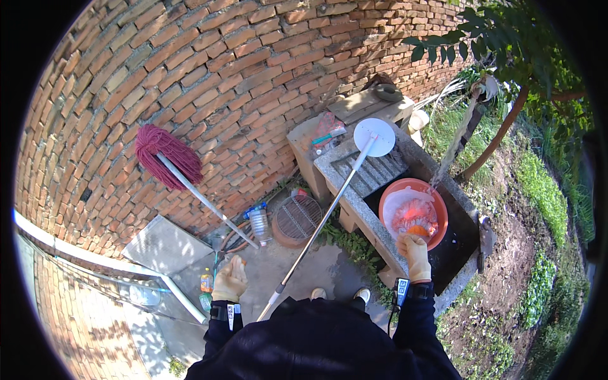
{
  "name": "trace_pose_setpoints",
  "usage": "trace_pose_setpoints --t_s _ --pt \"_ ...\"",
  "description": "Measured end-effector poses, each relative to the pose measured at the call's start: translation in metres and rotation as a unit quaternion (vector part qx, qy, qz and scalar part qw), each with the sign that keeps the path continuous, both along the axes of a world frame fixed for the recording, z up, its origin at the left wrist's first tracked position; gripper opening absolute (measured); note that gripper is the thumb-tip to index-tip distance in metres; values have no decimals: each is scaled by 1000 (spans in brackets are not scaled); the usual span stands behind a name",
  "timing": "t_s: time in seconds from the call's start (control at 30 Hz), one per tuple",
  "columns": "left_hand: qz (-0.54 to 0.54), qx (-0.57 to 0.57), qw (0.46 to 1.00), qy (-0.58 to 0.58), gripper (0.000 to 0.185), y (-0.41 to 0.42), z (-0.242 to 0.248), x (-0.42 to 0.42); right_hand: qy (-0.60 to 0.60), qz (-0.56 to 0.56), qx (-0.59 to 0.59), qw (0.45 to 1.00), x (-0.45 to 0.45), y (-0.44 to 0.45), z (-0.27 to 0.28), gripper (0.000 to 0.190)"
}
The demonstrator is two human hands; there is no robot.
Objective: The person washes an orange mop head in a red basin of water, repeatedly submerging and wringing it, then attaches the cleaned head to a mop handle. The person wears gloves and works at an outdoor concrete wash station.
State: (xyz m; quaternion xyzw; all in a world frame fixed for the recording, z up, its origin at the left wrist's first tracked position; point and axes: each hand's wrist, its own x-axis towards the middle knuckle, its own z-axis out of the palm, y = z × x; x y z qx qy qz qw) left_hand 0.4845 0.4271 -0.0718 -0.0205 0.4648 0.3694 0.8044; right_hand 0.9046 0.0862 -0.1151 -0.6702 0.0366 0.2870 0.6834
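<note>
An orange plastic basin (444, 216) stands in a stone wash trough (380, 237), with water pouring into it from a pipe at upper right. Inside are a whitish item and a reddish fluffy mass (411, 213), soft or foamy; I cannot tell which. At the basin's near edge my gloved right hand (414, 254) is closed on a small orange object (418, 231). My gloved left hand (230, 280) is raised at the left, fingers partly curled, holding nothing that shows. Between the hands, a metal pole with a round white head (374, 137) leans against the trough's ribbed washboard (363, 175).
A red string mop (166, 154) leans on the brick wall (228, 85). Below stand a clear plastic bottle (259, 225), a round pot with a grate (297, 218) and a bottle of yellow liquid (206, 280). A green-handled brush (327, 135) lies on a ledge; a tree (494, 137) rises at right.
</note>
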Motion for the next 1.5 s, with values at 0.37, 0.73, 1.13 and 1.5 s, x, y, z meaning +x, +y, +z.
trace_pose_setpoints --t_s 0.37,0.73,1.13,1.5 --pt "-58 11 998 -9 27 2 9 28 10 -35 -11 999 -2 -26 -4 20" --pt "-84 9 996 12 26 -2 9 46 23 -56 -37 998 2 -38 -2 20" --pt "-55 10 998 16 25 -16 11 48 24 -41 -37 998 8 -33 -3 18" --pt "-36 -16 999 11 26 -14 8 34 29 -14 -15 999 10 -17 -23 19"
